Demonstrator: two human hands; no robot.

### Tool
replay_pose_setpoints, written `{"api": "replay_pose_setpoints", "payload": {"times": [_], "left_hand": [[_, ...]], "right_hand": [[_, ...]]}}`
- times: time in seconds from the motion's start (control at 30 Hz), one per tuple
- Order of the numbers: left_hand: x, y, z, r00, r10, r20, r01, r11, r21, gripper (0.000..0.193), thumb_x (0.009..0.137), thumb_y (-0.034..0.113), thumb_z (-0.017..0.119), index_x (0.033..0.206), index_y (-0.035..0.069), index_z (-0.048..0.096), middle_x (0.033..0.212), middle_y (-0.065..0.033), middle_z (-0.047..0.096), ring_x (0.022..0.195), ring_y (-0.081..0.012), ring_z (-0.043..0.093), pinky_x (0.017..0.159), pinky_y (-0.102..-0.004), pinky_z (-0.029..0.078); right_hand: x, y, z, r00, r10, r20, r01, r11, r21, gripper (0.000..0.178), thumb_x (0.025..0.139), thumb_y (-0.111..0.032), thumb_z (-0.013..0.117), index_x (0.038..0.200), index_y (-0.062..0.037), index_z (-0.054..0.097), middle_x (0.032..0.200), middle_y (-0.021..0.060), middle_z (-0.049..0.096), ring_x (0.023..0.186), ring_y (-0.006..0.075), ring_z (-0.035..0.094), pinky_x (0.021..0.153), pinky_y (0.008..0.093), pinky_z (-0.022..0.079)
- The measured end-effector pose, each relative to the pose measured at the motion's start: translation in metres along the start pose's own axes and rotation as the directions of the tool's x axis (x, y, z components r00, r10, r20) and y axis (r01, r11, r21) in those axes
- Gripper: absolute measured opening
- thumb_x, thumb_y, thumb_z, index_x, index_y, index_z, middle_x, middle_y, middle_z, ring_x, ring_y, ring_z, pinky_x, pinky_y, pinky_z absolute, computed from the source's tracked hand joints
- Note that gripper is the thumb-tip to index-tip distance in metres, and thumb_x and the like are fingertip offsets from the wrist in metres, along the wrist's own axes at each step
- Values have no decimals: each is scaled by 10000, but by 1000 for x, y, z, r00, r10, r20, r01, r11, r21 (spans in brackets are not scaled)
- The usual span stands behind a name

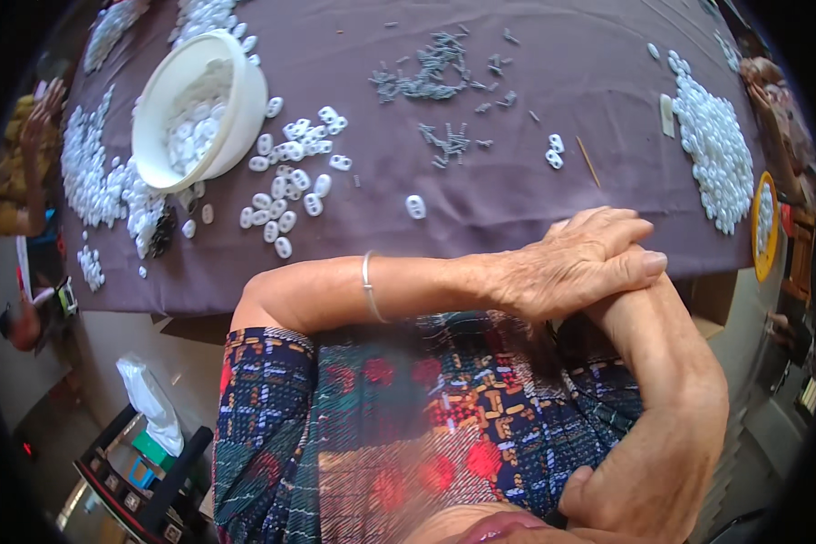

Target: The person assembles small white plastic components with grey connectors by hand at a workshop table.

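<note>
My left hand (589,258), with a bangle on its wrist, lies over my right arm near the elbow at the table's front edge. Its fingers rest loosely on the arm and nothing is in them. Bent back toward me, my right arm brings my right hand (639,494) up close below my chin. Only its thumb shows plainly; its other fingers are hidden. Nearest the hands on the cloth are a thin wooden stick (588,161) and two white two-hole plastic pieces (554,152). Another such white piece (415,207) lies alone left of them.
Small metal springs (431,72) lie heaped at mid-table. To the left, a white bowl (245,109) of white pieces leans beside loose two-hole pieces (286,195). White oval parts (714,150) pile up at right, near a yellow-rimmed basket (758,258). Other people sit at both sides.
</note>
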State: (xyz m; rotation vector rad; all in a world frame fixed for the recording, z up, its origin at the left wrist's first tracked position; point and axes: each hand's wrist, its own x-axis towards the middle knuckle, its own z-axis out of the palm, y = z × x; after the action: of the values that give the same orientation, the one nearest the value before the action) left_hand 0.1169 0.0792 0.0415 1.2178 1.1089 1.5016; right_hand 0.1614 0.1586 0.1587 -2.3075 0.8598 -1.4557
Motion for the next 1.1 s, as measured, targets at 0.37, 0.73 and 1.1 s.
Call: {"api": "replay_pose_setpoints", "payload": {"times": [0.37, 0.73, 1.1], "left_hand": [[-57, 42, -24, 980, 0, 199, 19, 995, -95, 805, 862, 428, 471, 1355, -92, 104, 1420, -272, 106, 1345, -342, 60, 1091, -397, 89], [-128, 9, -63, 942, -23, -335, 251, 711, 657, 314, 717, 96, 679, 1004, 26, 573, 932, -134, 595, 835, -291, 588, 697, -356, 478], [-111, -17, -57, 922, 254, -294, 175, 404, 898, 341, 628, 42, 676, 953, 29, 576, 928, -97, 525, 861, -272, 509, 732, -357, 457]], "right_hand": [[19, 27, -50, 813, -230, 534, 377, 908, -182, 245, 700, -328, 685, 778, -97, 710, 863, 109, 671, 783, 284, 650, 599, 354, 544], [-60, 77, -62, 794, 453, -405, -515, 856, -51, 170, 654, -102, 543, 782, -3, 597, 688, 93, 553, 515, 182, 487, 457, 294, 382], [-113, 164, -64, -79, 561, -824, -935, -328, -134, 134, 634, -53, 560, 754, -4, 525, 762, 144, 567, 800, 339, 570, 685, 435, 447]]}}
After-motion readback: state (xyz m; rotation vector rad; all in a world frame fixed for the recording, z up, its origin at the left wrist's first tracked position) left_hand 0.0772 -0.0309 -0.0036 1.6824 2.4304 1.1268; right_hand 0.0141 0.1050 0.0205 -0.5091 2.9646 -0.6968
